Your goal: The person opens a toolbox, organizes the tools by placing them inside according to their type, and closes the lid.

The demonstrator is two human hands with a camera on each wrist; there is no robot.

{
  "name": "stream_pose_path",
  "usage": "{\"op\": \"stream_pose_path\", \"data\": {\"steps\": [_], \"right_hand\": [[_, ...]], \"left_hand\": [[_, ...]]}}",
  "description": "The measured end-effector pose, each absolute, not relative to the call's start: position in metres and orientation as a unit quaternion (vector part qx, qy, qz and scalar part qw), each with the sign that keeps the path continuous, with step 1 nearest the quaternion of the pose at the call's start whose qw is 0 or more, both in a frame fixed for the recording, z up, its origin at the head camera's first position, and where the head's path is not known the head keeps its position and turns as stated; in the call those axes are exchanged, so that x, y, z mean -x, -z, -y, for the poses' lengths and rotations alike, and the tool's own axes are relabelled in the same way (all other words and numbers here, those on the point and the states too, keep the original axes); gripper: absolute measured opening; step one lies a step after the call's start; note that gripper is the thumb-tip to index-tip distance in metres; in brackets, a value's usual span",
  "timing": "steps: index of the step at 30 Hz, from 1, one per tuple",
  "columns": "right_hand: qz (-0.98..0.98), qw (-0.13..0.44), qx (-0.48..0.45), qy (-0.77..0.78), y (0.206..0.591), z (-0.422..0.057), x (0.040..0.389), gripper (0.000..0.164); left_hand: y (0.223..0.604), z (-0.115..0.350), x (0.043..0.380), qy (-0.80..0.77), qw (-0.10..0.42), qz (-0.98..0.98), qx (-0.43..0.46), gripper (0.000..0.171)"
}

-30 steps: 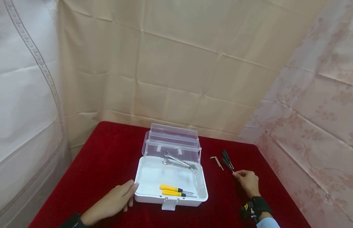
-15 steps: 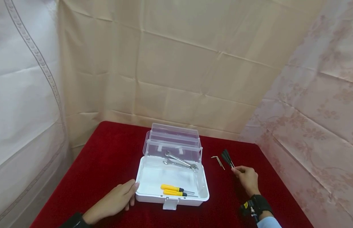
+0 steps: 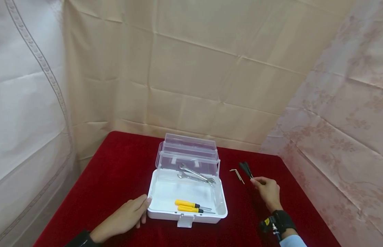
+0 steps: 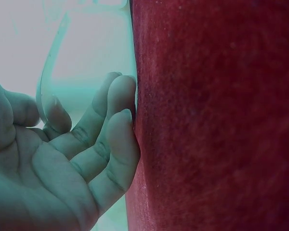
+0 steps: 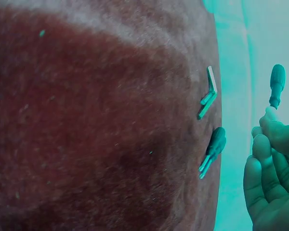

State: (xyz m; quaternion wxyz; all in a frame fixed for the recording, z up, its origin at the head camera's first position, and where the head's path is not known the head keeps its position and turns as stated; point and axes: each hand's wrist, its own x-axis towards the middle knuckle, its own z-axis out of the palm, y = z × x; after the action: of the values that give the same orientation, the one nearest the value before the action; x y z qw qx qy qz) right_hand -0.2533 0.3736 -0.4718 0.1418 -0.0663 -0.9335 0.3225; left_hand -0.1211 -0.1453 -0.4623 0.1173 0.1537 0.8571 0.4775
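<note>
My right hand (image 3: pixel 267 192) pinches a dark-handled screwdriver (image 5: pixel 277 79) by its shaft, between thumb and fingers. In the right wrist view its handle points upward, apart from the table. Another dark-handled tool (image 5: pixel 216 141) lies on the cloth beyond the hand; two thin prongs show at its end. On the left, my left hand (image 3: pixel 129 214) grips the front left corner of an open white toolbox (image 3: pixel 154 215); thumb and finger (image 4: pixel 58 118) lie on either side of its rim. Inside the box are two yellow screwdrivers (image 3: pixel 186 204) and two wrenches (image 3: pixel 195 173).
Pale L-shaped hex keys (image 3: pixel 237 175) lie between the toolbox and the right hand. The clear lid (image 3: pixel 188 151) leans back behind the box, and a latch (image 3: pixel 185 221) hangs at its front. Red cloth (image 3: pixel 117 164) covers the table; beige fabric (image 3: pixel 191 75) hangs behind.
My right hand has moved slightly away from me, raising the pinched screwdriver so that its handle now overlaps the other dark handle. The left hand stays on the toolbox corner.
</note>
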Motion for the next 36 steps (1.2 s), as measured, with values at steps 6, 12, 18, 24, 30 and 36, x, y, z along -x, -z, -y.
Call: {"op": "stream_pose_path", "data": {"steps": [6,12,18,24,30,36], "right_hand": [[0.931,0.146,0.058,-0.329,0.466,-0.369,0.253,0.03],[0.93,0.149,0.048,-0.331,0.46,-0.365,0.253,0.032],[0.929,0.154,0.039,-0.335,0.456,-0.362,0.255,0.035],[0.928,0.156,0.032,-0.337,0.451,-0.359,0.257,0.034],[0.925,0.15,0.028,-0.349,0.446,-0.355,0.258,0.035],[0.924,0.15,0.03,-0.352,0.443,-0.352,0.259,0.035]], "left_hand": [[0.463,0.145,0.121,-0.475,0.117,-0.858,-0.153,0.037],[0.464,0.146,0.121,-0.479,0.125,-0.857,-0.147,0.038],[0.463,0.147,0.121,-0.478,0.124,-0.857,-0.148,0.037],[0.463,0.146,0.121,-0.483,0.124,-0.853,-0.151,0.038],[0.465,0.147,0.121,-0.486,0.129,-0.852,-0.146,0.036],[0.465,0.147,0.121,-0.484,0.127,-0.853,-0.147,0.037]]}}
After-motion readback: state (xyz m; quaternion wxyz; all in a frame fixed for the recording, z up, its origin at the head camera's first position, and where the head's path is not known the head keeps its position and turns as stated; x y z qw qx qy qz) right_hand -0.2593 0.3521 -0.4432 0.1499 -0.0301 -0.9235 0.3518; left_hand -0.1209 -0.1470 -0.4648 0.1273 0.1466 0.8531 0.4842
